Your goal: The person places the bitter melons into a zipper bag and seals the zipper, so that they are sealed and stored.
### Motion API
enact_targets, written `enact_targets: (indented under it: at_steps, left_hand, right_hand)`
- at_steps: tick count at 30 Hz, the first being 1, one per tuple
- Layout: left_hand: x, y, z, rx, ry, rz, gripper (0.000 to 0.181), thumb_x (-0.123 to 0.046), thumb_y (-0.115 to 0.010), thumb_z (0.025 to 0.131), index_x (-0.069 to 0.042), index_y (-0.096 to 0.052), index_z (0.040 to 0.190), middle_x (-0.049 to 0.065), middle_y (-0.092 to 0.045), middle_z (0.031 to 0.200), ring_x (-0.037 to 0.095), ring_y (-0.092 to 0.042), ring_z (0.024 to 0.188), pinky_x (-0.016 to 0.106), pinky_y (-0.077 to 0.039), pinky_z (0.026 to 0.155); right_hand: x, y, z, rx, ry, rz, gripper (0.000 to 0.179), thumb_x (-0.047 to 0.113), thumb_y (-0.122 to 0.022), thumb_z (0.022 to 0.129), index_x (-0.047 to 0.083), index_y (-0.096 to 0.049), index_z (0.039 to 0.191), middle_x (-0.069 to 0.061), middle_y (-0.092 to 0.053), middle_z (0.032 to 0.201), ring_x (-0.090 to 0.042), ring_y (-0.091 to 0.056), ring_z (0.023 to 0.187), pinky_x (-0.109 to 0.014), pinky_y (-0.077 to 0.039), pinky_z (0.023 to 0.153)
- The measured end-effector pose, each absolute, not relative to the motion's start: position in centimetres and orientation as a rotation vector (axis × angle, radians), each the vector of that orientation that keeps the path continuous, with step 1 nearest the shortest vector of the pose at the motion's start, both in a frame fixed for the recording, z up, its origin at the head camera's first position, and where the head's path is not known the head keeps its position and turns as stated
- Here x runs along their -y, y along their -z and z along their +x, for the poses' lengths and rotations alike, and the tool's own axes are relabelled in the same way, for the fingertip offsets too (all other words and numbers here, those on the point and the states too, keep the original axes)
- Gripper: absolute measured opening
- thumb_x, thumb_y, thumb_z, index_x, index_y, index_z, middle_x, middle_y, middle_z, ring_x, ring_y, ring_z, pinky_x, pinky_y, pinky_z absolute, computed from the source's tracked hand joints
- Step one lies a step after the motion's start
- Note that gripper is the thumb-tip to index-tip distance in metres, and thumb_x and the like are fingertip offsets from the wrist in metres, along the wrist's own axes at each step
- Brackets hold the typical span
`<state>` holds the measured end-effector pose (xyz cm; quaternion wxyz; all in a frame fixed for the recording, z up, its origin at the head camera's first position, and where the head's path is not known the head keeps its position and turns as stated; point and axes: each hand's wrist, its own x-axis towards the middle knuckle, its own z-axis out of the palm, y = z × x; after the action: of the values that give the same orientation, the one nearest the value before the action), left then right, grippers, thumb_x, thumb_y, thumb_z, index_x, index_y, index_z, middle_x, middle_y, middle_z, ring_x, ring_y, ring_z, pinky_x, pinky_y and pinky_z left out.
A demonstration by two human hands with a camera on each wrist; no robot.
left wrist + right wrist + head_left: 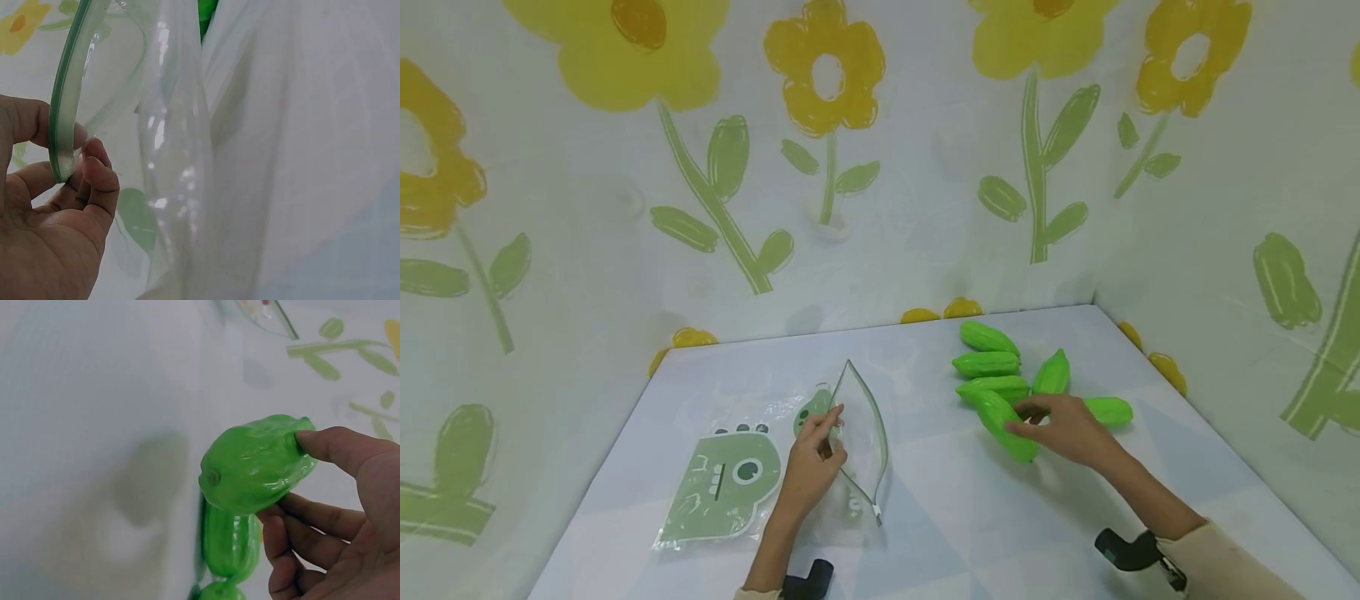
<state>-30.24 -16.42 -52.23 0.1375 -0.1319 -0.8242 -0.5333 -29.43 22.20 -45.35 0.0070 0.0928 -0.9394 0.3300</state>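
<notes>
Head only, bag (733,498) with printed eye (747,472)

Six bright-green, glossy, oblong ridged vegetables (1004,423) are in view: one in the grip of the right hand (1063,427), three stacked in a row just beyond that grip, one more beyond the knuckles and one to the right of the hand. There is one clear plastic zip bag with a green cartoon print (722,492), at the grip of the left hand (811,468). Two black wrist devices (1124,550) sit one behind each grip.
</notes>
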Motion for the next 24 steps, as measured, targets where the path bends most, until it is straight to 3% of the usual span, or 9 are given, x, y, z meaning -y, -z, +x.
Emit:
enact_targets:
  at_steps: [11,17,24]
  left_hand:
    - [16.4,51.8,-30.1,2.381,1.533,-0.375,0.057,0.01,-0.061,0.086,-0.003,-0.056,0.141,0.006,-0.057,0.113,0.011,-0.047,0.073,0.021,-0.042,0.064]
    - [16.4,51.8,-30.1,2.375,1.532,-0.365,0.057,0.01,-0.061,0.086,-0.004,-0.057,0.141,0.006,-0.058,0.114,0.012,-0.048,0.074,0.02,-0.042,0.064]
    - [16.3,52.2,-30.3,2.346,1.527,-0.385,0.056,0.011,-0.061,0.086,-0.003,-0.058,0.14,0.006,-0.057,0.113,0.011,-0.048,0.073,0.021,-0.043,0.064]
  right_hand:
    - [-20.4,44.4,-29.4,2.95,-1.309,0.209,0.053,0.048,-0.076,0.085,0.009,-0.073,0.121,-0.001,-0.069,0.11,-0.024,-0.058,0.104,-0.037,-0.05,0.078]
    - [-19.4,44.3,-29.5,2.959,-1.432,0.153,0.059,0.05,-0.075,0.086,0.007,-0.07,0.126,-0.008,-0.068,0.122,-0.031,-0.059,0.117,-0.048,-0.051,0.091]
    - [-18.0,43.5,-29.7,2.952,-1.53,0.131,0.056,0.048,-0.078,0.084,0.008,-0.071,0.123,-0.008,-0.068,0.121,-0.032,-0.058,0.118,-0.052,-0.047,0.094]
